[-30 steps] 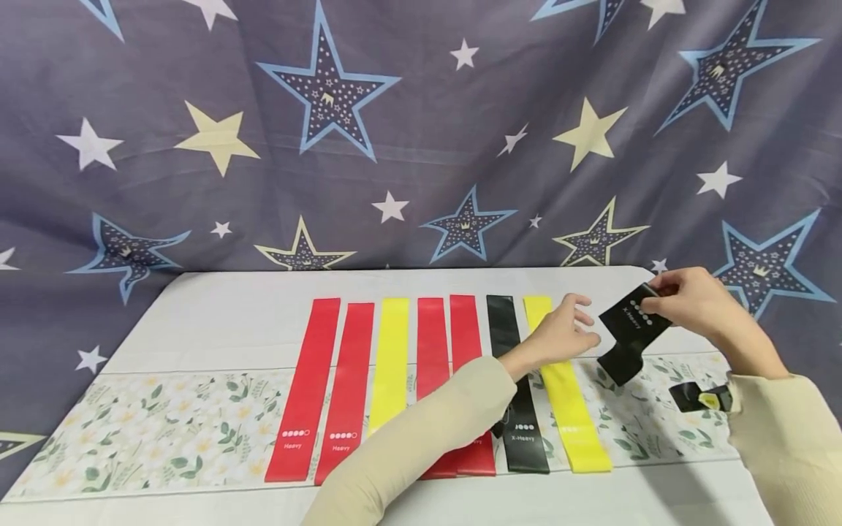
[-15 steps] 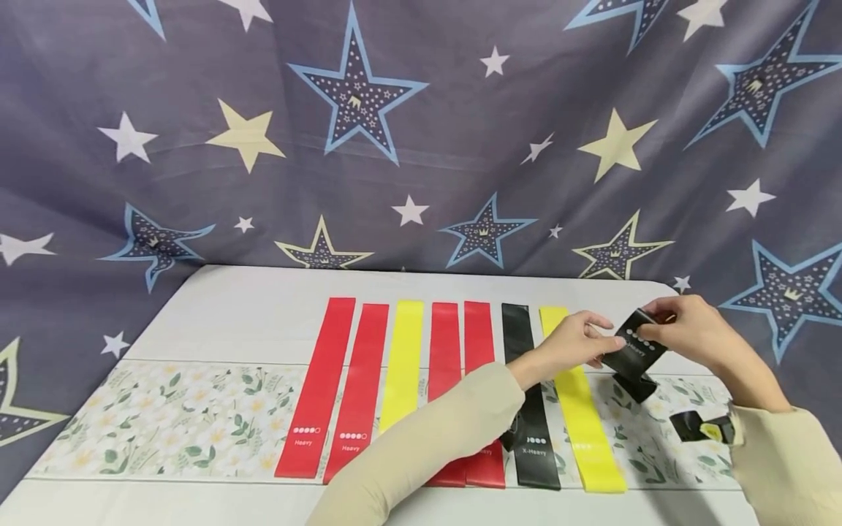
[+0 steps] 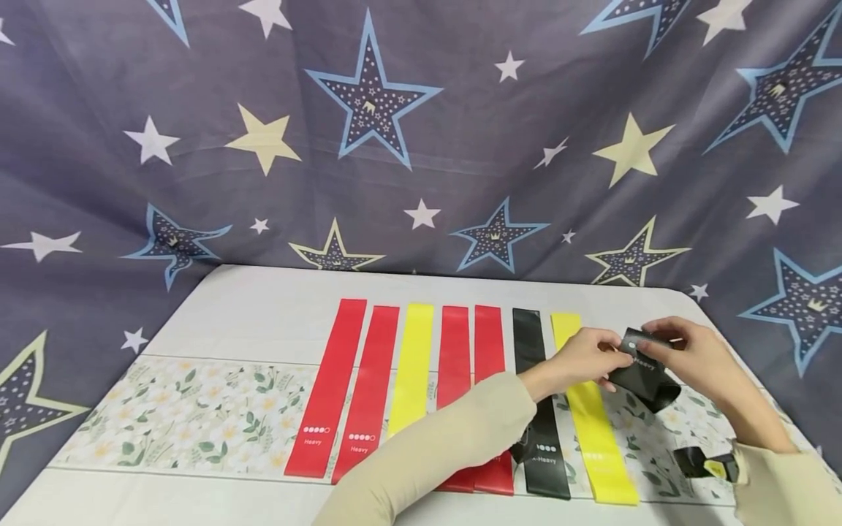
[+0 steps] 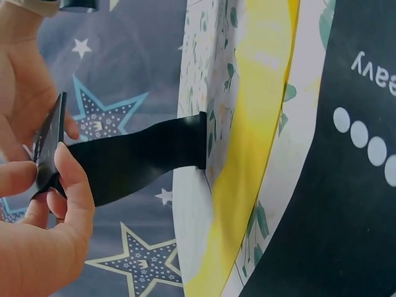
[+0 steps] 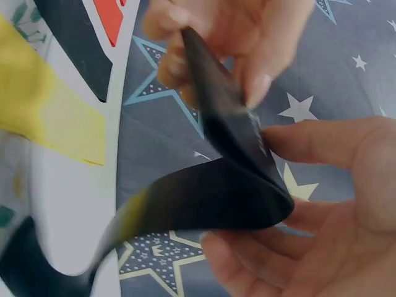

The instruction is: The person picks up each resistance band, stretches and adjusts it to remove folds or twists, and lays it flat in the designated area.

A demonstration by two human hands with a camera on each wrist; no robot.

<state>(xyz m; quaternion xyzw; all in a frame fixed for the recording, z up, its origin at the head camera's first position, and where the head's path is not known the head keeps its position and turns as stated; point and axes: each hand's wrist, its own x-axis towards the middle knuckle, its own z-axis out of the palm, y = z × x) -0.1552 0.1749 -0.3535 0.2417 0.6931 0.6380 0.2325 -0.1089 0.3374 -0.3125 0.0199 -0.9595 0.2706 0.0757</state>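
Observation:
A black resistance band with white print is folded over and held up above the right part of the table, both hands on it. My left hand pinches its left edge between thumb and fingers, as the left wrist view shows with the left hand at the lower left. On the other side my right hand grips the band with thumb above and fingers below. From the fold, a loose end of the black band hangs toward the table in the right wrist view.
Left of the hands, flat bands lie side by side: several red ones, a yellow one, a black one and another yellow one. The white table has a floral strip. A starry curtain stands behind.
My left hand has come over to the black band and taken hold of its edge. The right hand has lowered it, and the band is now turned and folded. The head view has shifted.

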